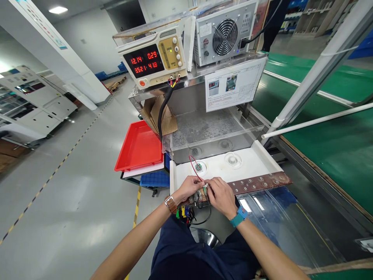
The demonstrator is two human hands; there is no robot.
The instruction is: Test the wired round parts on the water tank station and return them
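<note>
My left hand (pixel 189 187) and my right hand (pixel 222 195) meet at the near left end of a brown copper strip (pixel 259 182) that lies along the front of a white tray (pixel 262 157). Both hands are closed in a pinch around a small clip and the end of a thin red wire (pixel 192 165). The wire loops up to a small round green part (pixel 198 167) seated in a recess of the tray. A second round recess (pixel 232 159) sits to its right. Coloured clips (pixel 183 212) and a black cable (pixel 204 217) hang below my hands.
A power supply (pixel 151 60) with red digits and a grey fan unit (pixel 224 33) stand on a steel shelf above a clear cover (pixel 210 130). A red tray (pixel 140 146) is at left, a green belt (pixel 329 136) at right. A printed sheet (pixel 234 87) hangs from the shelf.
</note>
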